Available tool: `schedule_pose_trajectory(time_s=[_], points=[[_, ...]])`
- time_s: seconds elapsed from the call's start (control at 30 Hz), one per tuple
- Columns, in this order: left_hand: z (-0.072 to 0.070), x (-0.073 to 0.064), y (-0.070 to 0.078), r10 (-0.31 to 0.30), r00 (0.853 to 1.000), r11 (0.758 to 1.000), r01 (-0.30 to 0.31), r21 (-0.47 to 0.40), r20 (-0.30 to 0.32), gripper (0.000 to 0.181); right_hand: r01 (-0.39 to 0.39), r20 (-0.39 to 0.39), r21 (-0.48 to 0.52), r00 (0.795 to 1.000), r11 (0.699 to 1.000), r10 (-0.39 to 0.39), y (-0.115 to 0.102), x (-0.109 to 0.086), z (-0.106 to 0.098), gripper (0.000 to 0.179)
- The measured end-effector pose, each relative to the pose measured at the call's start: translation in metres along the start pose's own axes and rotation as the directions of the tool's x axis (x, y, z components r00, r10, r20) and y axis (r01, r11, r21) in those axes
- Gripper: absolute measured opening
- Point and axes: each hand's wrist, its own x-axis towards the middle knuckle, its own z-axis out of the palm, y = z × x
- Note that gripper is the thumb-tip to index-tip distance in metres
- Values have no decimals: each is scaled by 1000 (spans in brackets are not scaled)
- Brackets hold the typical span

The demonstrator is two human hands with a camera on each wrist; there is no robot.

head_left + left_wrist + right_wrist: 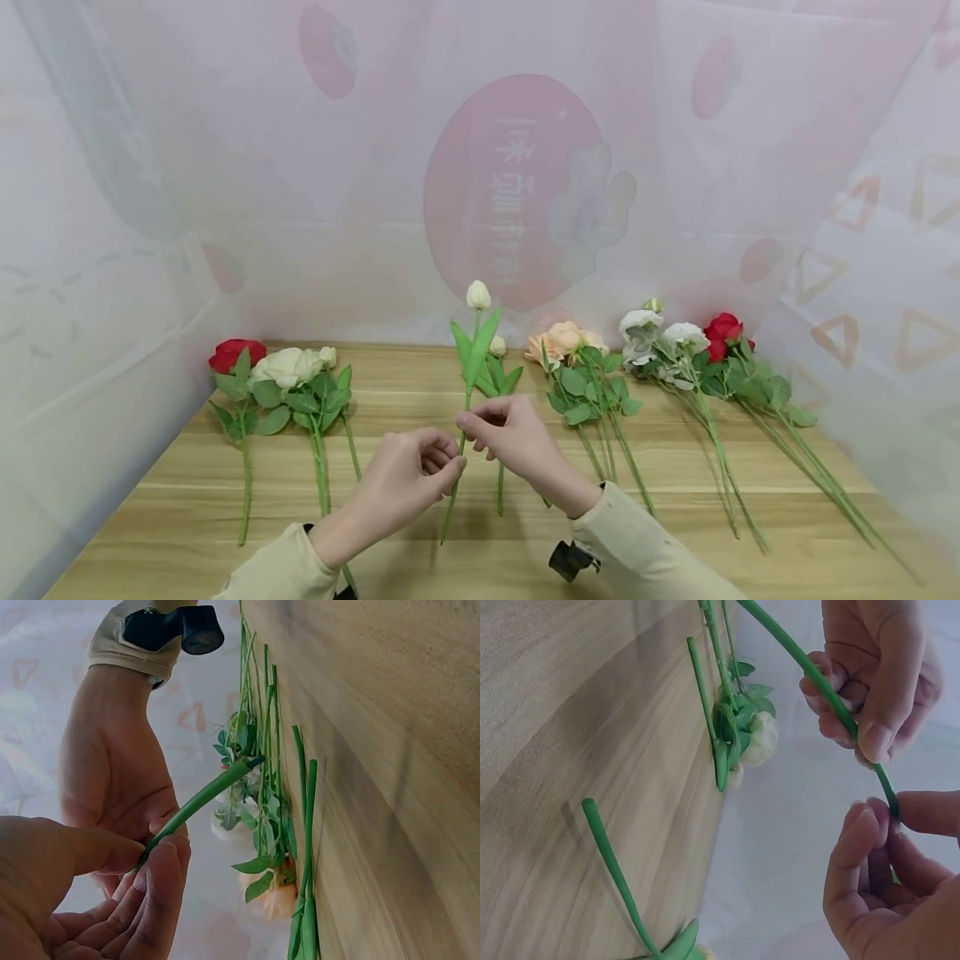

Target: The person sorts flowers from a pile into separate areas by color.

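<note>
A white tulip [478,295] with long green leaves stands upright in front of me, lifted over the table. My left hand [401,479] pinches its green stem [202,796] low down, between thumb and forefinger. Just above that, my right hand [517,440] pinches the same stem with thumb and fingertips. In the right wrist view the stem [799,660] slants past both hands, and its cut end points down in the left wrist view. Behind the hands, a second white tulip [498,346] lies on the table, partly hidden by the right hand.
On the wooden table [187,500], a red rose [237,356] and cream flowers [288,367] lie at the left. Peach flowers [564,337], white flowers [684,335] and red roses [724,332] lie to the right, stems toward me. Printed curtains [360,208] enclose the table.
</note>
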Motion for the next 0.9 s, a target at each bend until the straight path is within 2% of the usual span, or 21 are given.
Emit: schedule_pose_trajectory(time_s=[0.1, 0.17, 0.3, 0.37, 0.63, 0.73, 0.9], points=[[0, 1, 0, 1, 1000, 1000, -2, 17, 22, 7, 9, -17, -49, 1000, 999, -10, 2, 4, -2, 18], [-2, 1, 0, -4, 1000, 998, 3, 65, 29, 8, -3, -35, -77, 999, 997, 0, 3, 8, -5, 17], [-6, 2, -1, -30, 999, 984, 22, 179, 39, 12, -82, -78, -133, 994, 988, 72, 5, 20, -17, 16], [-8, 2, -2, -45, 998, 977, 35, 208, 44, 14, -126, -90, -178, 990, 976, 112, 6, 26, -24, 17], [-12, 2, -5, -63, 996, 966, 45, 254, 62, 17, -262, -105, -333, 965, 906, 240, 18, 49, -41, 31], [-12, 2, -5, -64, 995, 962, 43, 269, 70, 17, -277, -95, -368, 961, 888, 261, 27, 54, -43, 37], [-13, 2, -4, -65, 995, 959, 40, 282, 78, 17, -279, -66, -391, 959, 877, 275, 40, 59, -44, 40]])
